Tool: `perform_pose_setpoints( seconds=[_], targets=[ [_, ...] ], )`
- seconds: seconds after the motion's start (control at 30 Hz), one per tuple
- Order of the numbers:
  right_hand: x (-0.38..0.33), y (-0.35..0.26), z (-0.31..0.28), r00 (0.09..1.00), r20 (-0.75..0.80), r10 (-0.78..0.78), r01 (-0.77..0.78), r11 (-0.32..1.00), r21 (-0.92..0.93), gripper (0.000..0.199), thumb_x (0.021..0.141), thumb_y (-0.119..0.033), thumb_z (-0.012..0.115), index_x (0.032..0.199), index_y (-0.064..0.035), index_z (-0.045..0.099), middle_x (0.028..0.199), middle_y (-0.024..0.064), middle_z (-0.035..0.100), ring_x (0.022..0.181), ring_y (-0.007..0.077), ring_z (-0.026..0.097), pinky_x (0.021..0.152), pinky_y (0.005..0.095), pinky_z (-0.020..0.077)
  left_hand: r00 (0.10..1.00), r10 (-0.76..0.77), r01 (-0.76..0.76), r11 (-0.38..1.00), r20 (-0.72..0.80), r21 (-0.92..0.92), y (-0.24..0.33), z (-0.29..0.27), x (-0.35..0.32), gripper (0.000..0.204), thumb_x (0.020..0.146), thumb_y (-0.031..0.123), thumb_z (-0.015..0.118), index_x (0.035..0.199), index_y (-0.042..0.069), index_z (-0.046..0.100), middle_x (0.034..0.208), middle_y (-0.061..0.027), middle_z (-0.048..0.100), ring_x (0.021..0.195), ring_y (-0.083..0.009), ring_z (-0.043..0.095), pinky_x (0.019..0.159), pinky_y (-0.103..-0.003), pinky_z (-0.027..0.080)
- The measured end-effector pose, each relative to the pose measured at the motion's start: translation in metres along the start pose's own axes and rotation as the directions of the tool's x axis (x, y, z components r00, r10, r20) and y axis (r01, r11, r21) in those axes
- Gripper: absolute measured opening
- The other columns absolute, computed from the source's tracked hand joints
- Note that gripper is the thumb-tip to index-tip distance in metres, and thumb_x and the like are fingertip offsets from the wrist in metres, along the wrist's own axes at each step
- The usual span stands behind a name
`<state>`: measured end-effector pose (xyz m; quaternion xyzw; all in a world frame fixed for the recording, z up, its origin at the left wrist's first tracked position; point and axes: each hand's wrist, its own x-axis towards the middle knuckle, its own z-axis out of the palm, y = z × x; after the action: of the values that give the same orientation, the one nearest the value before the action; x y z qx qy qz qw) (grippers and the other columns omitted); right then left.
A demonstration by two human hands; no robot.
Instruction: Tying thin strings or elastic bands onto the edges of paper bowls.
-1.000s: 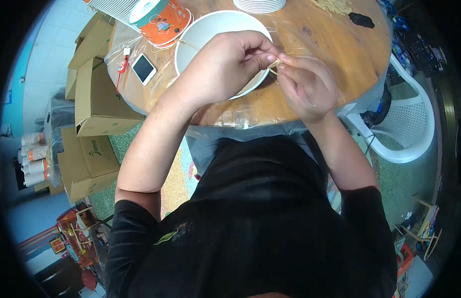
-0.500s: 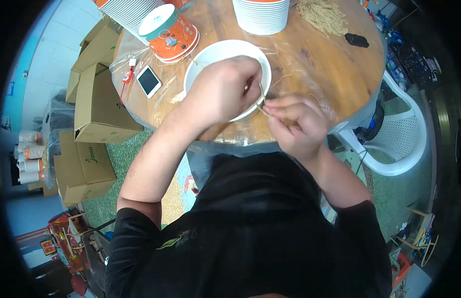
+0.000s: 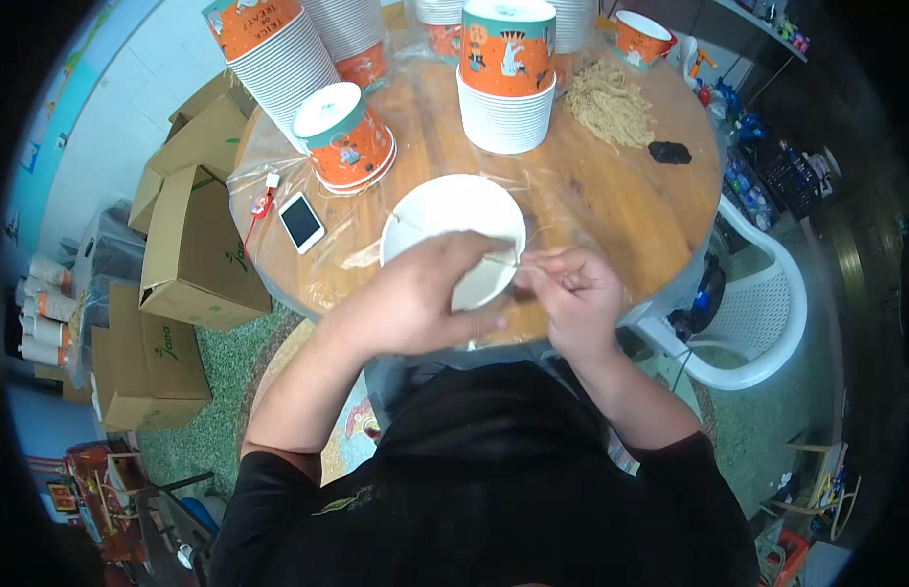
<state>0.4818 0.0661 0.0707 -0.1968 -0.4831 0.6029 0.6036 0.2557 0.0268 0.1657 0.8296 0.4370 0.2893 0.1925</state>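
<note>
A white paper bucket [image 3: 453, 203] sits on the table in front of me, its mouth facing up. A tan cord [image 3: 500, 260] shows at the right side of its rim, and a bit of cord also shows at the rim's left side. My right hand [image 3: 580, 293] is closed in a pinch on the cord, just outside the rim. My left hand [image 3: 415, 296] reaches over the bucket's near left side, its thumb and fingers apart. The left fingertips are slightly blurred near the cord, and this hand hides part of the bucket.
Behind the bucket stands a stack of nested buckets [image 3: 505, 115], beside a tan cord pile [image 3: 608, 103] and a black item [image 3: 670, 153]. Orange buckets [image 3: 349, 147], a phone [image 3: 301, 223] and a red cable [image 3: 261, 203] lie left. Cardboard boxes [image 3: 195, 259] and a white chair [image 3: 758, 323] flank the table.
My left hand has gone from closed to open, with its fingers spread over the bucket. My right hand keeps its pinch. The view has tilted up, showing more of the table's far side.
</note>
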Motion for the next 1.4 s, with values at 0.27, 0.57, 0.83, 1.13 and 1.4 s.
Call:
perform_pose_setpoints(
  seconds=[0.27,0.57,0.83,1.13,1.4],
  targets=[
    [-0.003,0.001,-0.022,0.993,0.102,-0.061,0.086,0.961,-0.262,0.104,0.088,-0.011,0.099,0.171,-0.002,0.038,0.17,0.0229,0.05,0.158,0.0352,0.052,0.129,0.0515,0.0469,0.967,0.13,-0.082,0.973,-0.218,0.217,0.009,0.006,-0.014,0.026,0.092,0.009,0.083,0.116,0.004,0.075,0.092,-0.0125,0.072,0.088,-0.0373,0.073,0.078,-0.049,0.058],
    [0.002,0.007,-0.039,0.864,0.359,0.352,-0.478,0.797,0.369,0.139,0.066,-0.049,0.11,0.176,-0.0104,0.035,0.175,0.0045,0.05,0.162,0.0261,0.046,0.134,0.0524,0.0399,0.921,0.211,-0.293,0.929,-0.328,-0.225,0.02,0.018,-0.029,0.031,0.086,0.005,0.093,0.112,0.005,0.077,0.098,-0.0101,0.075,0.088,-0.0302,0.073,0.082,-0.04,0.055],
    [0.016,0.012,-0.065,0.915,0.208,0.344,-0.401,0.827,0.395,0.094,0.09,-0.045,0.096,0.164,-0.0058,0.054,0.163,0.009,0.064,0.151,0.029,0.06,0.129,0.0536,0.0465,0.935,0.111,-0.18,0.967,-0.335,-0.182,-0.016,0.045,-0.046,0.032,0.085,0.012,0.097,0.11,0.007,0.077,0.105,-0.0094,0.077,0.096,-0.0313,0.073,0.09,-0.043,0.054],
    [0.1,-0.079,-0.092,0.984,0.123,-0.131,0.175,0.854,-0.491,0.117,0.085,-0.039,0.101,0.174,-0.0033,0.033,0.17,0.0186,0.047,0.158,0.0306,0.049,0.132,0.0475,0.0394,0.894,-0.255,0.263,0.964,-0.367,-0.03,-0.08,0.075,-0.074,0.079,0.087,0.026,0.094,0.155,0.004,0.061,0.168,-0.0259,0.051,0.148,-0.0478,0.056,0.124,-0.054,0.045],
    [0.15,-0.085,-0.015,0.926,0.368,-0.088,0.371,0.397,-0.839,0.102,0.076,-0.041,0.102,0.16,-0.0016,0.058,0.175,0.0288,0.043,0.159,0.04,0.049,0.129,0.0486,0.0435,0.872,-0.316,0.413,0.884,-0.373,0.218,-0.089,0.085,-0.08,0.052,0.092,0.029,0.086,0.137,0.005,0.073,0.147,-0.0194,0.07,0.142,-0.0423,0.062,0.121,-0.053,0.048]
  ],
)
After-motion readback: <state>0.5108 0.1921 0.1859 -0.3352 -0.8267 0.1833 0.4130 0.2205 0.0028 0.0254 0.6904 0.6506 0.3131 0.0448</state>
